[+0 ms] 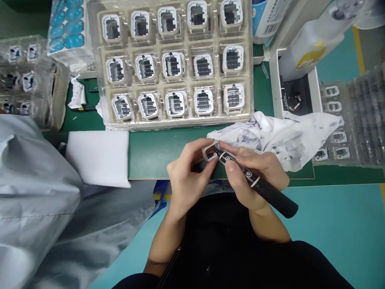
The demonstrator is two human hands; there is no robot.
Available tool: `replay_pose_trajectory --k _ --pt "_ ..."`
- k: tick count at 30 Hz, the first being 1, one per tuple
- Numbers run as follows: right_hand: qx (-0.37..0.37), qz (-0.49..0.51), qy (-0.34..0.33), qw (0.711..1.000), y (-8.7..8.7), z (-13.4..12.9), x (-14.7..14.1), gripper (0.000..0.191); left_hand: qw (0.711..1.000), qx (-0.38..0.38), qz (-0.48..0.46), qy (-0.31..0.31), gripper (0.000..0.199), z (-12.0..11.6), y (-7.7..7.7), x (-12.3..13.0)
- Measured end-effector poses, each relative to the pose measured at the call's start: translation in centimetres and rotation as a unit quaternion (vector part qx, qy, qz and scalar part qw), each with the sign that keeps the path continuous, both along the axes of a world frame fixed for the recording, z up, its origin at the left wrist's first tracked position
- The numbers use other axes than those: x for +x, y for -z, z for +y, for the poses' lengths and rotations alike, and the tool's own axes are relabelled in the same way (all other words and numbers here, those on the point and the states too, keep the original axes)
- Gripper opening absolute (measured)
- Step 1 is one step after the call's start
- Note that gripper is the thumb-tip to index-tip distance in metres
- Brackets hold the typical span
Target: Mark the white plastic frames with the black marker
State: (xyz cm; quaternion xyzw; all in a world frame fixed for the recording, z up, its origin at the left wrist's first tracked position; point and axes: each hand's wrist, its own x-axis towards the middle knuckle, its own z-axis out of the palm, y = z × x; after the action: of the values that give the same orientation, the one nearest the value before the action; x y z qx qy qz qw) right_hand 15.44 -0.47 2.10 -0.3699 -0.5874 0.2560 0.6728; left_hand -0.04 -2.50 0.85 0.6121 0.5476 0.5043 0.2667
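Black garment (222, 245), cut off below | left hand (187, 173) pinching white frame (205, 152), partly hidden | right hand (266, 165) gripping black marker (272, 196)

15 csgs (173, 65) in main tray (150, 125) | 1 held csg (211, 157) | 1 mkr (252, 177) | 1 rag (279, 134) | 1 pad (98, 158)

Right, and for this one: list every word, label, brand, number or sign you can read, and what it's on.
Nothing reads clearly enough to quote.
Black marker pen: white printing on the barrel, too small and blurred.
Pale bottle: print on its yellow patch, too blurred.
Blue-and-white container: barcode and fine print, too small.
Black object in the white bin: small white marks, illegible.
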Motion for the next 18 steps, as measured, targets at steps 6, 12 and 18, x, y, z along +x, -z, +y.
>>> replay_pose_trajectory --k 6,12,18 --pt "0.009 -0.028 0.022 0.999 0.2 0.3 0.0 0.016 1.000 0.003 0.000 0.000 0.040 0.0 0.1 0.2" --pt "0.000 -0.085 0.047 0.995 -0.1 -0.5 -0.2 0.024 1.000 0.011 0.009 -0.008 0.037 0.0 0.3 0.2" --pt "-0.049 -0.095 0.050 0.993 -1.0 -0.8 -0.3 0.018 1.000 -0.001 -0.002 -0.017 0.035 0.1 0.3 0.2"
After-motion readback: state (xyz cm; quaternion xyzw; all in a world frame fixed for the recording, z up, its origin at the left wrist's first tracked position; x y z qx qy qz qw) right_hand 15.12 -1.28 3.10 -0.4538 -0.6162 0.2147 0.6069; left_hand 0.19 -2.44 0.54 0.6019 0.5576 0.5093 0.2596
